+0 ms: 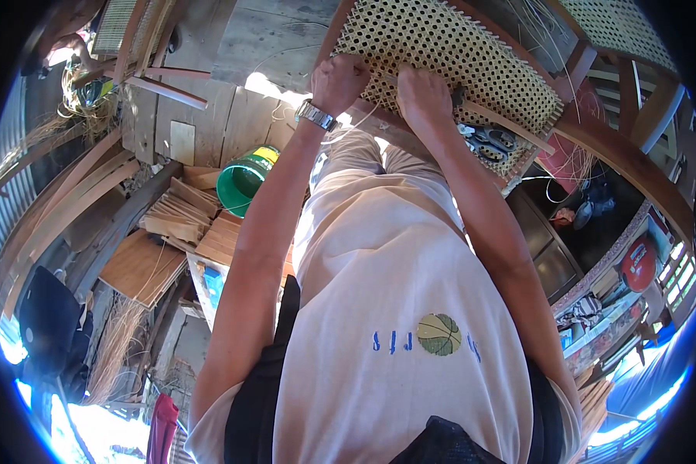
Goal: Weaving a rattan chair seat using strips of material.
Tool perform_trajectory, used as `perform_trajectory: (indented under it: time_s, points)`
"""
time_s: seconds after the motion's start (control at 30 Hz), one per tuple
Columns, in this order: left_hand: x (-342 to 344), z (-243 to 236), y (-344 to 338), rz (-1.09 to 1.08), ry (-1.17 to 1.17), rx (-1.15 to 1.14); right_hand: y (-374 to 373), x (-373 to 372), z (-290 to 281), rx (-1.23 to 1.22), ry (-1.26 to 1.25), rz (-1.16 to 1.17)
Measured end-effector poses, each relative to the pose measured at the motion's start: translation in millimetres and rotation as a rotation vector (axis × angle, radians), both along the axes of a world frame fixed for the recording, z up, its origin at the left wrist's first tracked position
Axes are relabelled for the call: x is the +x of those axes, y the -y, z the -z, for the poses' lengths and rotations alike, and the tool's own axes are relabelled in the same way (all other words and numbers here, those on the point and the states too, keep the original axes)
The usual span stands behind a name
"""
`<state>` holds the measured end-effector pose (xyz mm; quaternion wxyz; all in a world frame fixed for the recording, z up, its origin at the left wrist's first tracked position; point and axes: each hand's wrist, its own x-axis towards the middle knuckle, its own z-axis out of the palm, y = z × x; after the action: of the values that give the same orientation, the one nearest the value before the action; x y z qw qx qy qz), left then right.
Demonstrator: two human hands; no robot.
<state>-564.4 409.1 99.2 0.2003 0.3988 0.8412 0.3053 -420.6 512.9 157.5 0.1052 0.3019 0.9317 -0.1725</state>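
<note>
A woven cane panel (pixel 448 46) in a brown wooden frame lies in front of me, its open mesh pale yellow. My left hand (pixel 340 83), with a metal watch at the wrist, is closed at the panel's near left edge. Close by on the right, my right hand (pixel 425 97) is also closed, low over the weave. Whatever the fingers of either hand pinch is too small or hidden to make out. Right of that hand a hammer (pixel 510 127) with a wooden handle rests on the cane. Dark-handled scissors (pixel 496 143) lie beside the handle.
A green bucket (pixel 243 184) stands at the left, near stacked wood pieces (pixel 182 209). Loose cane strands (pixel 120 348) hang farther left. Another cane-woven piece (pixel 622 31) is at the far right. A curved wooden beam (pixel 634 166) runs along the right side.
</note>
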Motion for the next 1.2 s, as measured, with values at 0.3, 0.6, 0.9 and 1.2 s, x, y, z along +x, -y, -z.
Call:
perform_trajectory:
  time_s: [0.3,0.6,0.9,1.2]
  points:
    - [18,-3,-6,0.126,-0.158,-0.068,-17,3,20,-0.243,-0.172,0.161]
    - [38,-15,-27,0.158,-0.244,0.267,-62,24,-44,-0.064,0.053,0.212]
    - [19,-10,7,-0.085,-0.097,-0.08,-28,27,9,-0.274,-0.101,0.327]
    - [32,-19,-9,-0.041,-0.405,0.058,-20,8,44,-0.242,-0.392,0.282]
